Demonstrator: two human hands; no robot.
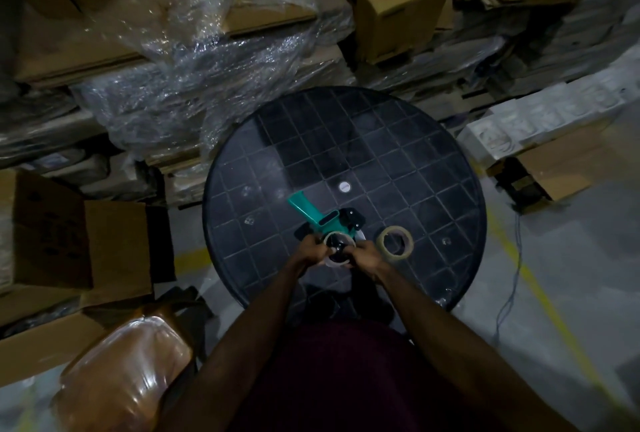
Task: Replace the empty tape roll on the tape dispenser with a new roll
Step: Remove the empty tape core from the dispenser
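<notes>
**Dispenser roll swap under way**

Dispenser [323,223] lies near the round counter's [433,154] front edge, one of its kind. Two rolls: a tan one [396,243] just right, untouched, and a pale one [337,251] on the hub. Left hand [313,251] and right hand [363,256] each grip that roll's rim; likely pulling it off. Next: slide it clear.

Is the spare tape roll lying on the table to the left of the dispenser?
No, the tape roll lies flat on the table to the right of the dispenser.
</notes>
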